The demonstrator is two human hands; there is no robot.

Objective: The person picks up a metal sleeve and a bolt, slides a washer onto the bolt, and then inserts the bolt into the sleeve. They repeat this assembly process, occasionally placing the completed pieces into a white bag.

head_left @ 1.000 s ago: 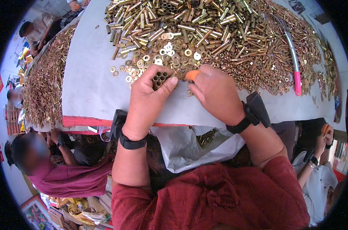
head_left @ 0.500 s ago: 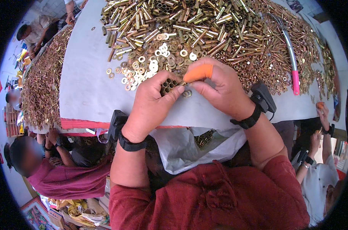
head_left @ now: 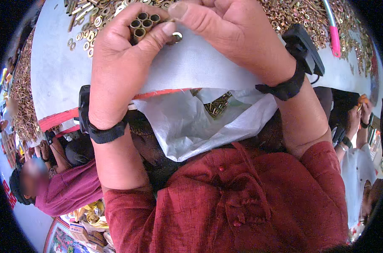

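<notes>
My left hand (head_left: pixel 117 57) is closed around a bundle of short brass tubes (head_left: pixel 144 23), their open ends facing up. My right hand (head_left: pixel 233 36) is bent in beside it, thumb tip close to my left thumb. The upper picture edge cuts off most of its fingers, and anything small between them is hidden. A shiny washer (head_left: pixel 178 37) lies on the white-covered table (head_left: pixel 208 63) just by my left thumb tip. Loose brass washers (head_left: pixel 90 36) are scattered beyond my left hand.
Small brass nuts (head_left: pixel 294 17) and tubes cover the table's far right, beside a pink-handled tool (head_left: pixel 334 42). A white bag (head_left: pixel 170 130) containing brass tubes (head_left: pixel 218 105) hangs below the front edge. A person in purple (head_left: pixel 73 183) sits left; another's hands (head_left: pixel 360 111) work at right.
My view has tipped down, so the table and both hands appear higher and nearer. The orange covering on my right index finger is out of view. My left hand still holds the tubes.
</notes>
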